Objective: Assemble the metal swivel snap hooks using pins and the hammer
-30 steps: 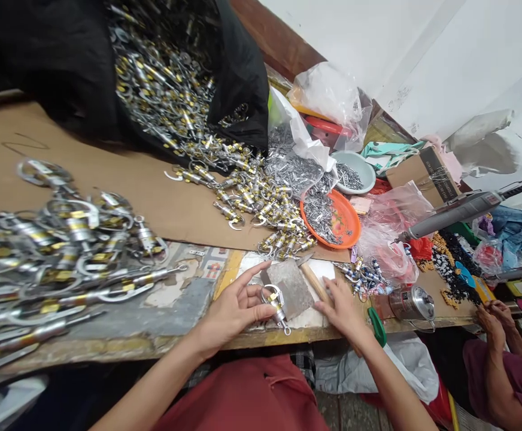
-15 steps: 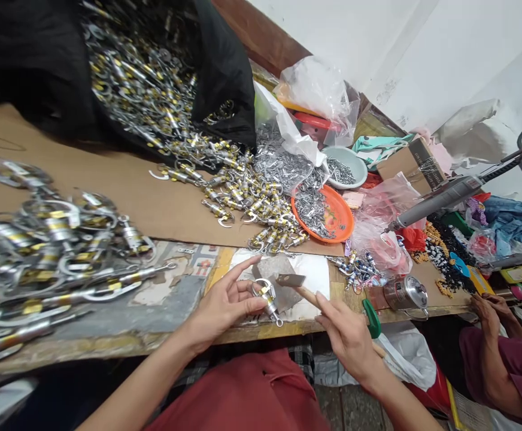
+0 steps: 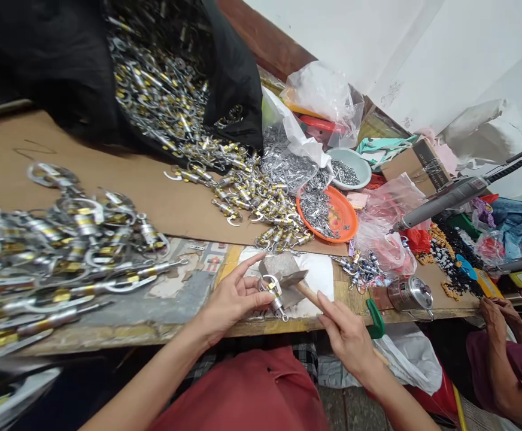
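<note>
A silver metal hook piece with yellow marks [image 3: 275,294] is pinched between the thumb and fingers of my left hand [image 3: 234,299], its small ring end pointing down toward the table's front edge. My right hand [image 3: 344,326] grips the wooden handle of a hammer [image 3: 294,278], whose dark metal head lies just right of the hook piece. Under and behind them a grey block [image 3: 279,263] rests on a white sheet [image 3: 321,272]. Whether the hammer head touches the piece is hard to tell.
Similar pieces heap at the left [image 3: 85,233] and spill from a black bag [image 3: 76,90]. Small parts fill an orange plate [image 3: 344,215]. A metal cup [image 3: 409,293] and green clamp [image 3: 376,320] are right; beyond them, another person's hands [image 3: 494,311].
The whole view has shifted slightly, with the scene lying further right. The hammer head is tilted differently and sits closer to the hook piece. Both hands keep their holds.
</note>
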The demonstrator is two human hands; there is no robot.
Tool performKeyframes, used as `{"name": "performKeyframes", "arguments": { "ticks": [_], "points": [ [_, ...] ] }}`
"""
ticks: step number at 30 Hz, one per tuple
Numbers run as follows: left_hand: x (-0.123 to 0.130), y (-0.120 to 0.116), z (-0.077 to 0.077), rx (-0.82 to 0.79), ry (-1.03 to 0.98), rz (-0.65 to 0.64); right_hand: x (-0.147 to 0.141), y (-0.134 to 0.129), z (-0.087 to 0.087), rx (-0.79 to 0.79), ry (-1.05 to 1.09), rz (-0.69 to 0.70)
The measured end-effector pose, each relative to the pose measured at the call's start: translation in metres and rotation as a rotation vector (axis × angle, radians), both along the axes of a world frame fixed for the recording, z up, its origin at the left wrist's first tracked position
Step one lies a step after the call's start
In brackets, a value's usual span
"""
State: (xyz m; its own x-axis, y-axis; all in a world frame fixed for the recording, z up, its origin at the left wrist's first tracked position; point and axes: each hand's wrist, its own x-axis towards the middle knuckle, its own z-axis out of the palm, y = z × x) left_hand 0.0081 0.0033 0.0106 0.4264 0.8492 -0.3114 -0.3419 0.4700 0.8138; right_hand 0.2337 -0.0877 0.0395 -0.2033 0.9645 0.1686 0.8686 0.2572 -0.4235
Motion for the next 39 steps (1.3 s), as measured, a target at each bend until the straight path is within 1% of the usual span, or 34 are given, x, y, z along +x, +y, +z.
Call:
{"name": "performKeyframes", "arguments": {
  "ticks": [2,3,4,5,6,7,9,10,11,12,14,15,17,19,21,22,24,26,28,29,31,33,36,39],
  "points": [
    [-0.003,-0.002,0.004,0.026,0.053,0.045,0.011,0.007,-0.008,0.007,0.111,-0.083],
    [-0.008,-0.002,0.007,0.055,0.096,0.092,0.018,0.011,-0.013,0.005,0.156,-0.134],
    [-0.014,-0.001,0.01,0.097,0.152,0.164,0.025,0.016,-0.018,-0.013,0.193,-0.185],
    [-0.024,0.0,0.014,0.156,0.223,0.266,0.032,0.022,-0.025,-0.047,0.219,-0.232],
    [-0.036,0.002,0.018,0.225,0.313,0.401,0.038,0.027,-0.032,-0.089,0.237,-0.271],
    [-0.05,0.004,0.022,0.307,0.421,0.573,0.043,0.032,-0.039,-0.13,0.25,-0.3],
    [-0.083,0.009,0.027,0.483,0.71,0.966,0.049,0.04,-0.051,-0.189,0.255,-0.325],
    [-0.099,0.011,0.029,0.552,0.875,1.102,0.051,0.043,-0.056,-0.204,0.245,-0.325],
    [-0.113,0.012,0.03,0.632,1.01,1.165,0.051,0.046,-0.059,-0.208,0.224,-0.317],
    [-0.124,0.014,0.03,0.701,1.114,1.195,0.05,0.049,-0.06,-0.2,0.193,-0.303],
    [-0.132,0.019,0.028,0.747,1.371,1.158,0.047,0.054,-0.06,-0.158,0.104,-0.266],
    [-0.129,0.022,0.027,0.775,1.471,1.103,0.045,0.057,-0.058,-0.127,0.055,-0.249],
    [-0.111,0.035,0.024,0.854,1.576,0.972,0.042,0.061,-0.056,-0.059,-0.038,-0.22],
    [-0.086,0.055,0.02,0.891,1.607,0.715,0.04,0.063,-0.054,0.002,-0.114,-0.203],
    [-0.064,0.079,0.015,0.922,1.607,0.359,0.038,0.064,-0.054,0.052,-0.158,-0.182],
    [-0.055,0.092,0.012,0.95,1.588,0.256,0.038,0.063,-0.053,0.064,-0.164,-0.167],
    [-0.044,0.112,0.006,0.987,1.568,0.152,0.037,0.064,-0.05,0.064,-0.144,-0.134],
    [-0.039,0.123,0.001,1.002,1.56,0.096,0.038,0.07,-0.044,0.078,-0.095,-0.109],
    [-0.037,0.124,0.0,1.002,1.553,0.051,0.039,0.085,-0.035,0.134,-0.038,-0.109],
    [-0.035,0.121,0.0,0.999,1.545,0.032,0.041,0.098,-0.03,0.161,-0.021,-0.124],
    [-0.029,0.112,0.002,0.99,1.52,0.002,0.044,0.131,-0.02,0.172,-0.028,-0.19],
    [-0.022,0.102,0.003,0.975,1.486,-0.011,0.048,0.172,-0.013,0.149,-0.05,-0.239],
    [-0.014,0.088,0.005,0.934,1.413,0.002,0.053,0.234,-0.009,0.102,-0.096,-0.293],
    [-0.015,0.078,0.002,0.87,1.301,0.054,0.052,0.281,-0.008,0.052,-0.147,-0.326]
  ]
}}
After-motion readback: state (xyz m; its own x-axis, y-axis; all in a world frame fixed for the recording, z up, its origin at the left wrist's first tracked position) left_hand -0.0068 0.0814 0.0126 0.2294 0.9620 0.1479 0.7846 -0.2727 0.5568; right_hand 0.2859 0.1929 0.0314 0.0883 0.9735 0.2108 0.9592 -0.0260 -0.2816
